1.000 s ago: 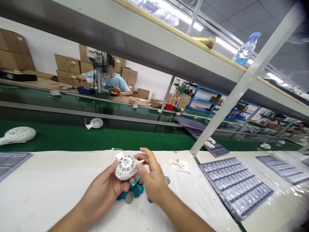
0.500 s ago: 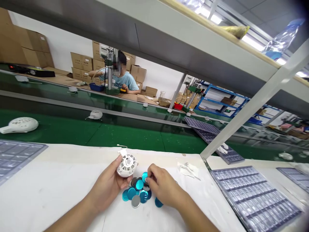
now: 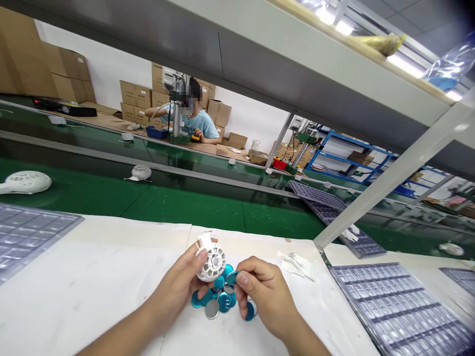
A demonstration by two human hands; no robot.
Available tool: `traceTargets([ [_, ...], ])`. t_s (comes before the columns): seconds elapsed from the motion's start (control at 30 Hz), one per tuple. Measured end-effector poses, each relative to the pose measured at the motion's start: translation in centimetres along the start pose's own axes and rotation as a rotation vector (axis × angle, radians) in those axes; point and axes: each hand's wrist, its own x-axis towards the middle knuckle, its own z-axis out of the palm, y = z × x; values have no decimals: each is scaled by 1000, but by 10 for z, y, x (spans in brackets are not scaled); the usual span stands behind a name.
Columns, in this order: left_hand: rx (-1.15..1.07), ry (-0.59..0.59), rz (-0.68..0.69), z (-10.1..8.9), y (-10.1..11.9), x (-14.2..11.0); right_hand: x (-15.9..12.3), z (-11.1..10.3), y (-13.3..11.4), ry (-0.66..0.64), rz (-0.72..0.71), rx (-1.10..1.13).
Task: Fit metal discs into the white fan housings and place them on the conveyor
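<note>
Gripping a white vented housing (image 3: 212,262) in the left hand (image 3: 174,282), fingers wrapped beneath and thumb along its upper rim, the grille turned upward, apparently to leave that face open to the other hand. Right hand (image 3: 263,296) closed to a narrow pinch, a teal disc (image 3: 232,278) caught on edge between thumb and forefinger, just beside the housing. A loose heap of teal and silver discs (image 3: 218,299) lay directly below both hands, probably placed there to stay within easy reach. A white table cover (image 3: 111,277) lay beneath the heap; a dimpled plastic tray (image 3: 393,311) sat to the right. Beyond, a green conveyor belt (image 3: 185,212) carried a similar housing (image 3: 141,172). Farther off, a co-worker (image 3: 196,123) sat behind a bench machine (image 3: 176,113), cardboard boxes (image 3: 135,94) stacked behind.
</note>
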Motion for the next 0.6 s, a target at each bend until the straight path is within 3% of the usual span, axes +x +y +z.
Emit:
traceTargets([
  [0.13,123,6,-7,1,-5,-2,-7,2,6,-26,-46,-218],
  [0.37,255,-98,-10,2,-3,-5,-10,6,12,-78,-59,-253],
  [0.6,283,-195,-4,4,1,-5,-4,8,6,-22,-93,-336],
])
